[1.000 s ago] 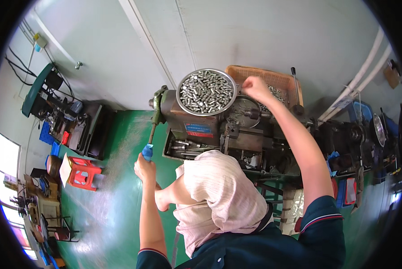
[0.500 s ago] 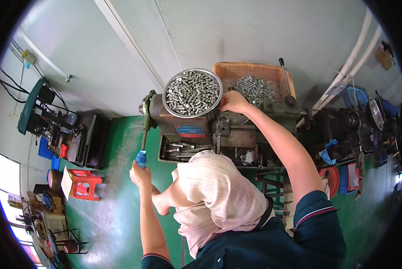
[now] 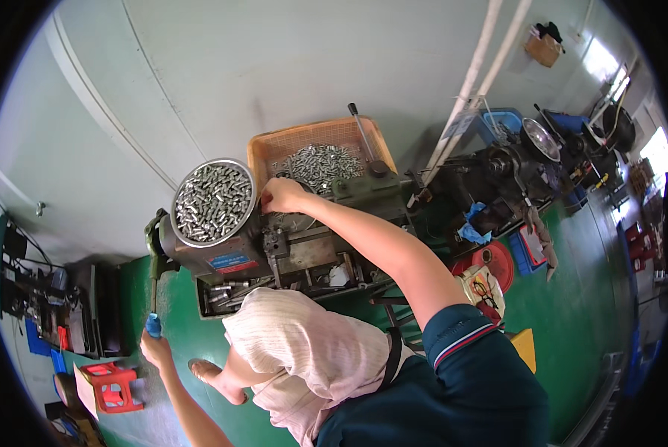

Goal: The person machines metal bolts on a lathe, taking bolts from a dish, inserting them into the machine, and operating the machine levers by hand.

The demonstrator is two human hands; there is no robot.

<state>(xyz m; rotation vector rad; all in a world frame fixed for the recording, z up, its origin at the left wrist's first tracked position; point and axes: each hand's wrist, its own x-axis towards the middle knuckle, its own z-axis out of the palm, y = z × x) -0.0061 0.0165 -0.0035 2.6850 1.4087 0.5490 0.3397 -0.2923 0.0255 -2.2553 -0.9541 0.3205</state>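
At frame centre, the round shiny metal pan (image 3: 213,203) brims with bright, smooth steel cylinders. Above it to the right, the orange plastic mesh basket (image 3: 319,143) holds duller grey metal parts. The dark green metal machine (image 3: 289,249) looks matt and oily. Lower left, the lever's blue grip (image 3: 153,325) seems plastic or rubber. The green painted floor (image 3: 580,298) is faintly glossy.

R hand (image 3: 280,195) has come back from the orange basket (image 3: 274,145) of metal parts to the machine front, just beside the round pan (image 3: 213,201). L hand (image 3: 155,346) on the blue lever grip (image 3: 153,325) has dropped lower. View swung left.
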